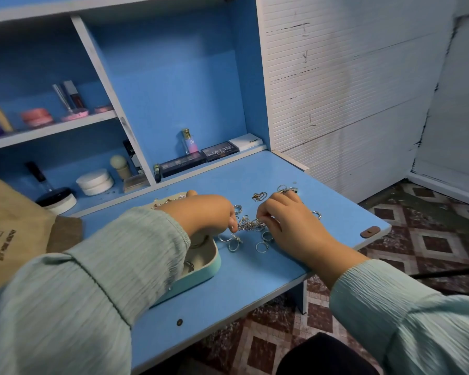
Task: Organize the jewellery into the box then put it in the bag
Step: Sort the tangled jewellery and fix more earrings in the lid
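Both your left hand (214, 212) and right hand (284, 220) pinch the chain tangle (251, 224) lying between them, box (203, 262) just left.

The bench (255, 269) is smooth, matt blue laminate with pale edges. The rings (234, 243) and tangled chain (251, 223) are shiny, silvery metal. The box (201, 269) has a smooth mint shell, plastic by its look, and a cream lining. The bag (8, 226) is coarse tan cloth with dark print. The sleeves (92, 280) are crinkled pale green cloth.
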